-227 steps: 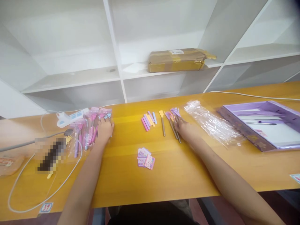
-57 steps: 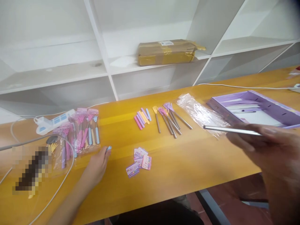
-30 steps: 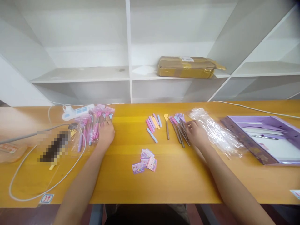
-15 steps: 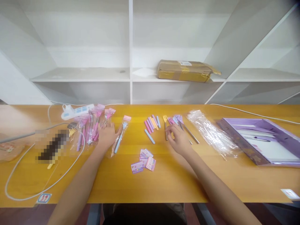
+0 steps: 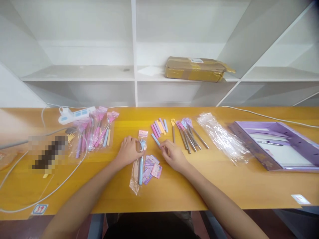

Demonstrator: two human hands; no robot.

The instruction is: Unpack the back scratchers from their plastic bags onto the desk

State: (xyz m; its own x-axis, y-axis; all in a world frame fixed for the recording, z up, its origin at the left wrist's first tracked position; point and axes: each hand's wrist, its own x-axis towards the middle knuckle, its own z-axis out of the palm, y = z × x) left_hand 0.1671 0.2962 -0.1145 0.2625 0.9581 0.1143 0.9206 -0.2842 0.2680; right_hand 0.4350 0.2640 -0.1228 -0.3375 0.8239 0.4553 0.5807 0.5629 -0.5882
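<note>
My left hand has its thumb over a bagged light blue back scratcher, holding it near its claw head. This clear bag lies lengthwise towards me and partly overlaps a small pile of printed cards. The fingers of my right hand are pinched at the near end of a light blue handle sleeve; their tips partly hide that end. Beyond it lie several coloured handle sleeves. To the right are a yellow-headed back scratcher and several others with bare metal rods.
Bagged back scratchers lie at the left beside a white power strip and a looped cable. Clear empty bags and a purple box are on the right. A taped carton sits on the shelf.
My left hand has moved right, bringing the bagged blue back scratcher beside the cards. My right hand has left the metal-rod back scratchers and come left to the single blue sleeve. The view has shifted slightly.
</note>
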